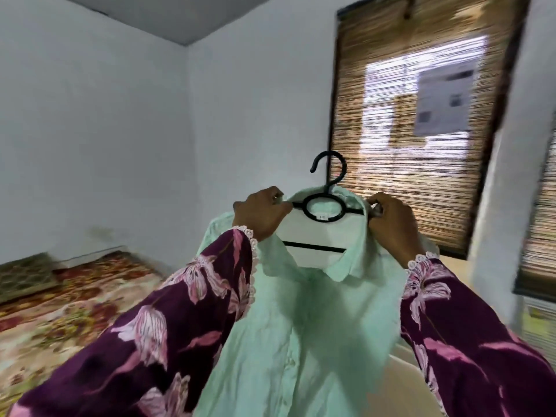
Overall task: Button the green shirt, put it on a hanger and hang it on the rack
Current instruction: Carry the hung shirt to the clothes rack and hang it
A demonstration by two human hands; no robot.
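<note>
Now my left hand and right hand pinch the green shirt at its shoulders, mid-frame, over the black hanger; hook points up, no rack visible.

Both arms in long sleeves, deep plum/purple fabric w/ big pink-white lily print: left sleeve, right sleeve. Cuffs edged w/ pale pink scalloped lace trim. Hands bare, no rings visible.
</note>
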